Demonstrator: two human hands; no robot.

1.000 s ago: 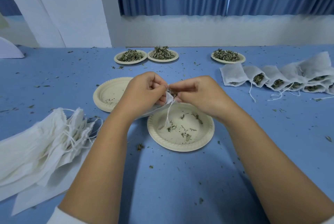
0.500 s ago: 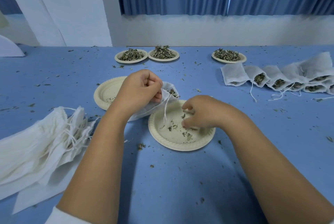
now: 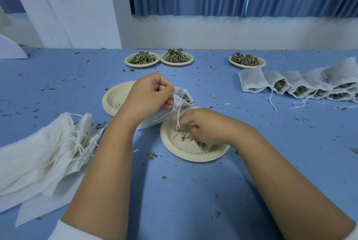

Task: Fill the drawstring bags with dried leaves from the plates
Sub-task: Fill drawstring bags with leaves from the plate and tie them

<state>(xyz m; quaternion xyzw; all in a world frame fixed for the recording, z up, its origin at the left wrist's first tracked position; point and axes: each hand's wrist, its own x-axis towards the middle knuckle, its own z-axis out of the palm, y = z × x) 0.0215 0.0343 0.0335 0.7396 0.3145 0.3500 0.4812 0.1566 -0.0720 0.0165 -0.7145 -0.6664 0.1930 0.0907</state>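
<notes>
Right hand lower, among plate leaves

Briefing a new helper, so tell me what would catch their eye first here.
At the centre, the left grip holds a bag open by a plate while the right grip gathers the few leaves on it. A row of filled bags lies to the right, a pile of empty bags to the left, and three heaped plates sit at the far side.
</notes>
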